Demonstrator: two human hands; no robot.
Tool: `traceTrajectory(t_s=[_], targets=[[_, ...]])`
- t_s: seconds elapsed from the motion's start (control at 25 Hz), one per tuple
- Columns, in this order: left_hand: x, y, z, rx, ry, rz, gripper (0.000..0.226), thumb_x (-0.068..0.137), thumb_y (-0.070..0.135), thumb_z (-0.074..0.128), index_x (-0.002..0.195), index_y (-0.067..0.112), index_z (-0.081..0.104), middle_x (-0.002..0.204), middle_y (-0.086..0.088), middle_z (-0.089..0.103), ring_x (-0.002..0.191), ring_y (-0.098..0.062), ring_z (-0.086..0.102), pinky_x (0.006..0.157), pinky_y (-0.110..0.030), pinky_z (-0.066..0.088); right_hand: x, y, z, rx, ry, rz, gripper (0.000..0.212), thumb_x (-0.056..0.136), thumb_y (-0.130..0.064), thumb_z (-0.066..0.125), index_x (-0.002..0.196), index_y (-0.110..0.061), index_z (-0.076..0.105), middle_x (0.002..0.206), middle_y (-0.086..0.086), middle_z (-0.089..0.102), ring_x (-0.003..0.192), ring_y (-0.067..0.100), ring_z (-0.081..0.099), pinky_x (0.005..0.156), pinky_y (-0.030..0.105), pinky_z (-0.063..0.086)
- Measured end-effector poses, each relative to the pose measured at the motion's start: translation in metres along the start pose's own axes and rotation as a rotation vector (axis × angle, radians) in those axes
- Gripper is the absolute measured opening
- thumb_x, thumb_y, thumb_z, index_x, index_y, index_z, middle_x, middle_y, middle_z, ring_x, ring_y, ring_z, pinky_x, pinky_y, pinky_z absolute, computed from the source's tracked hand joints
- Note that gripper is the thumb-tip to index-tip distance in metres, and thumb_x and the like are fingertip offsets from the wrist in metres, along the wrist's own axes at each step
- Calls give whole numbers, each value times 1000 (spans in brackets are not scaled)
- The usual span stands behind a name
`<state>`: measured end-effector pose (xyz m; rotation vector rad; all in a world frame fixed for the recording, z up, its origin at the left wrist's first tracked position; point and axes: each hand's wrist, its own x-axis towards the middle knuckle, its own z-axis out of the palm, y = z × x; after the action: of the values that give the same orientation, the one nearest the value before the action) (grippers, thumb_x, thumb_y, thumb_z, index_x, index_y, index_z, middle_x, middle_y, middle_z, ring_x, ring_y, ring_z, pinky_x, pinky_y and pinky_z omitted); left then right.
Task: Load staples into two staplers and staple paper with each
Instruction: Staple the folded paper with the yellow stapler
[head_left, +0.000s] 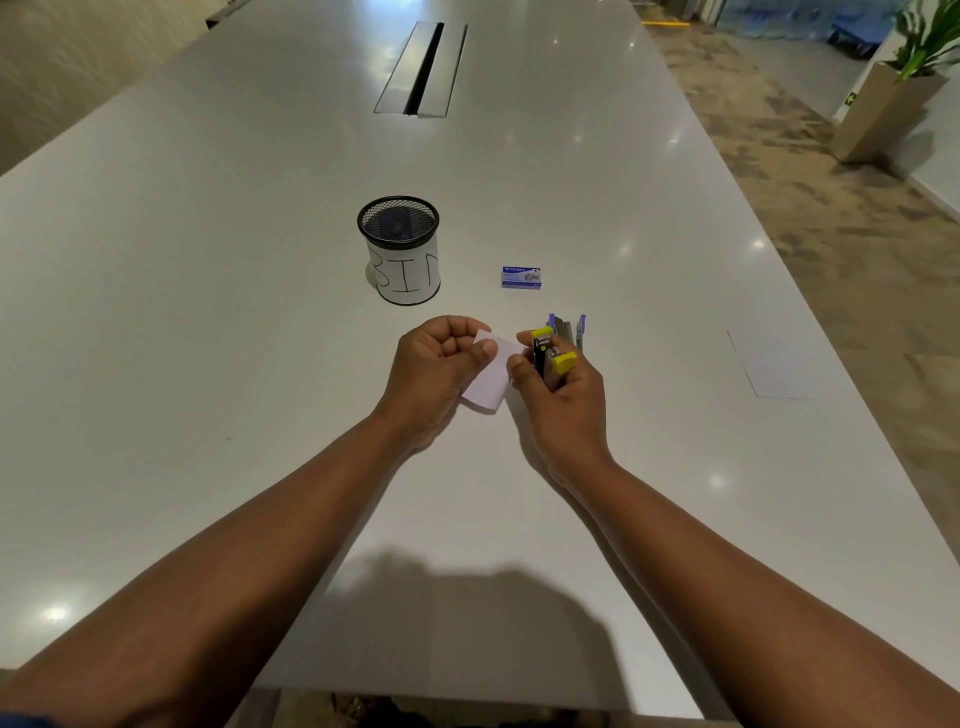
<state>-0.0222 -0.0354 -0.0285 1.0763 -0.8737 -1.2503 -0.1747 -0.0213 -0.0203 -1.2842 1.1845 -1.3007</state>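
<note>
My left hand (436, 371) pinches a small folded white paper (488, 382) between thumb and fingers, a little above the table. My right hand (563, 402) grips a yellow-and-metal stapler (551, 358), held upright with its nose beside the paper's right edge. Just behind my right hand a blue stapler (569, 328) lies on the table, partly hidden by the yellow one. A small blue staple box (521, 277) rests farther back, shut as far as I can see.
A black mesh cup labelled "BIN" (400, 252) stands behind my left hand. A white sheet (779, 364) lies at the table's right edge. A cable hatch (423, 67) is set into the white table (208, 312) far back. A planter (883, 109) stands on the floor to the right.
</note>
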Motion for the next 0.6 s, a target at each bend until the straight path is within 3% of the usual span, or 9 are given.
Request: traceTrajectory(t_s=[0.12, 0.6], targets=[[1, -1, -1, 9, -1, -2, 14, 91, 1, 72, 102, 10, 71, 93, -12, 77, 89, -25, 73, 83, -39, 61, 2, 2, -1, 7, 6, 28, 20, 96, -14, 69, 115, -20, 71, 98, -16, 73, 92, 0, 69, 79, 15, 54], [3, -2, -4, -2, -41, -29, 11, 89, 7, 72, 99, 11, 75, 95, -13, 77, 91, -27, 74, 78, -36, 59, 3, -1, -2, -36, 3, 64, 15, 95, -14, 70, 110, -13, 72, 94, -2, 75, 86, 9, 69, 76, 19, 55]])
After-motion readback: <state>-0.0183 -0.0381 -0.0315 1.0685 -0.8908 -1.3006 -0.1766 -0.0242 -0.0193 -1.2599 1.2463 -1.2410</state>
